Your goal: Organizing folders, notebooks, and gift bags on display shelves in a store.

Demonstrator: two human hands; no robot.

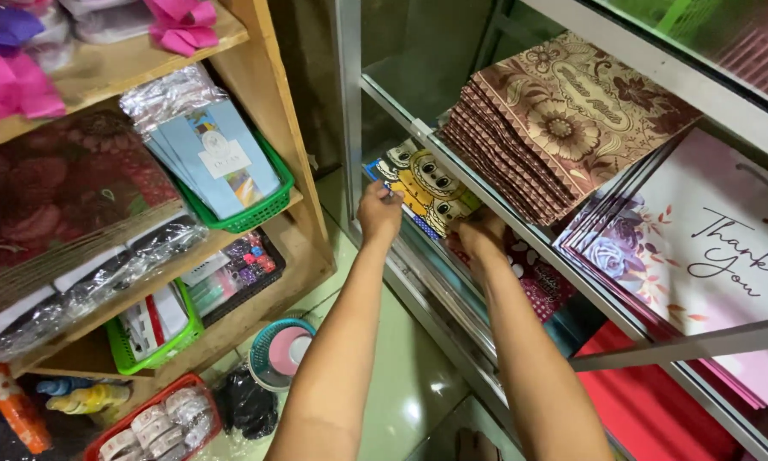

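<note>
Cartoon-print bags between both hands

Glass cabinet, mid shelf: stack of flat paper bags w/ yellow cartoon faces, lying tilted, left hand on its near corner, right hand just beside.
Shelf above: thick stack of brown floral-print bags, cream oval label area on top face.
Right of that: pink/white bags w/ purple flower print, leaning, script lettering on front.
Under the hands: dark red patterned pkg, partly hidden.
Wooden rack, left: green basket holding light-blue flat packs in clear wrap, white label on front.
Lower: clear-wrapped bundles; second green basket w/ red/white pkgs.
No screens.
</note>
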